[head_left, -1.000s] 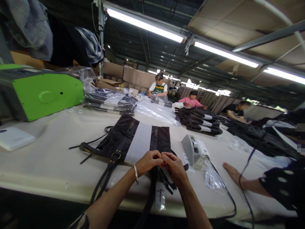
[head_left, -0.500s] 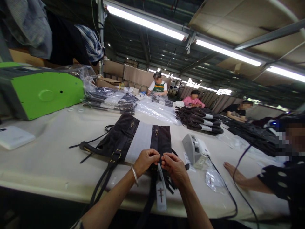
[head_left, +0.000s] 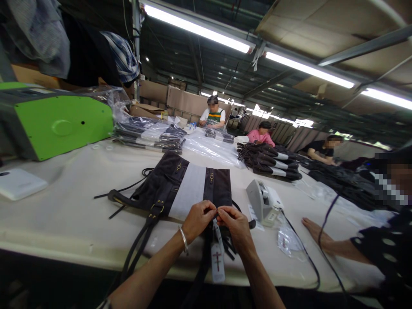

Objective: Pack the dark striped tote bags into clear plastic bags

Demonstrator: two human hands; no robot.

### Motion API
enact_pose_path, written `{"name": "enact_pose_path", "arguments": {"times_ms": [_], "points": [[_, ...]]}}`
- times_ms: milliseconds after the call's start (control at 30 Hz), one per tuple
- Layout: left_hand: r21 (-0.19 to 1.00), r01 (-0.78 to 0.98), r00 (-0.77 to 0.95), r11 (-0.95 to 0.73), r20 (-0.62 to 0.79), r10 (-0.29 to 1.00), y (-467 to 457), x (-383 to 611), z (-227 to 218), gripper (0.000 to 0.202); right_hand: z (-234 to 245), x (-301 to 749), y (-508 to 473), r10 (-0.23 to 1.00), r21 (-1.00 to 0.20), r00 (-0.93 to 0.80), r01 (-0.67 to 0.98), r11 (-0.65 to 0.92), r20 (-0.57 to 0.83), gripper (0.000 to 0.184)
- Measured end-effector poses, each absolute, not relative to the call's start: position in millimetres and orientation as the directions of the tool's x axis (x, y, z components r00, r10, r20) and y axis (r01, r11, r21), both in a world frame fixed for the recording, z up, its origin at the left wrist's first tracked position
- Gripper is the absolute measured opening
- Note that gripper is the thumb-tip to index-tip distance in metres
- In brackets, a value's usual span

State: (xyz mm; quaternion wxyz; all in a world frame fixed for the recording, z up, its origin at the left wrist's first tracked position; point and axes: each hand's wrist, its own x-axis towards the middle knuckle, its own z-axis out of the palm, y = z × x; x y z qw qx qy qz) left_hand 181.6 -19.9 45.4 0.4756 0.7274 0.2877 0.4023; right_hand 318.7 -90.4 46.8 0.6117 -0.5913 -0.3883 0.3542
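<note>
A dark bag point(head_left: 161, 180) with brass buckles, long straps and a pale band of wrapping point(head_left: 188, 189) lies flat on the table before me. Over its near edge, my left hand point(head_left: 198, 221) and my right hand point(head_left: 236, 225) pinch with fingertips touching. Whatever is between them is too small to make out. Just below the fingertips hangs a white hang tag point(head_left: 218, 264) with a reddish cross-like mark, in front of the dark strap point(head_left: 204, 266). A silvery bracelet point(head_left: 183, 240) circles my left wrist.
Right of the bag stands a grey-white device point(head_left: 264, 204) with a cable, near a clear plastic bag point(head_left: 289, 244). A co-worker's hand point(head_left: 313, 229) rests farther right. Stacked dark bags point(head_left: 270, 161), plastic-wrapped bags point(head_left: 149, 135) and a green machine point(head_left: 64, 124) stand behind.
My fingertips have come together, closing the small gap between the hands. The hang tag has turned slightly more toward me. The bag has not visibly moved.
</note>
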Motion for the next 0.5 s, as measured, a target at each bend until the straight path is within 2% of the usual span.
{"name": "enact_pose_path", "arguments": {"times_ms": [333, 500], "points": [[0.924, 0.055, 0.499, -0.379, 0.303, 0.812, -21.1, 180.6, 44.7, 0.017, 46.8, 318.4, -92.3, 0.893, -0.997, 0.448, -0.036, 0.065, 0.042, 0.035], [0.919, 0.050, 0.513, -0.390, 0.312, 0.800, -21.4, 180.3, 45.6, 0.017, 40.6, 319.9, -91.3, 0.897, -0.998, 0.440, -0.014, 0.061, 0.048, 0.036]]}}
